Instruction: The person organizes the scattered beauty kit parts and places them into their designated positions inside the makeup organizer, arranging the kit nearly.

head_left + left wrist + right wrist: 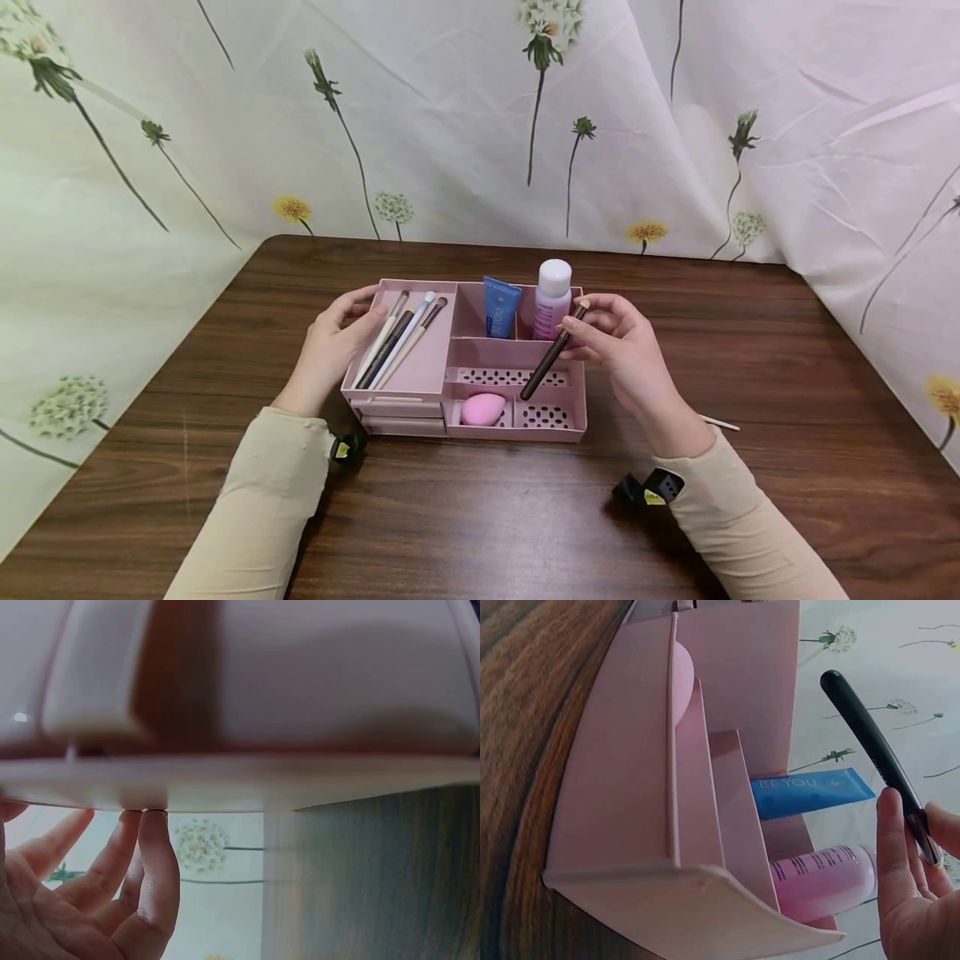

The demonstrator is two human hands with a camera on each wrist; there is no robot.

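Note:
A pink makeup organizer (408, 379) stands on the wooden table. My left hand (333, 342) holds its left side, thumb over the rim; in the left wrist view the fingertips (154, 817) touch the outer wall. My right hand (626, 350) pinches a dark-handled makeup brush (551, 358) near its pale tip, above the right compartments. The handle's rounded end points down and left. In the right wrist view the brush (866, 735) slants clear of the organizer walls. Several makeup brushes (397, 342) lie in the left top tray.
A blue tube (500, 307) and a bottle of pink liquid with a white cap (553, 300) stand in the back compartments. A pink makeup sponge (482, 409) sits in a front compartment. Beyond the right wrist lies a thin white stick (720, 422). A flowered curtain (450, 125) hangs behind.

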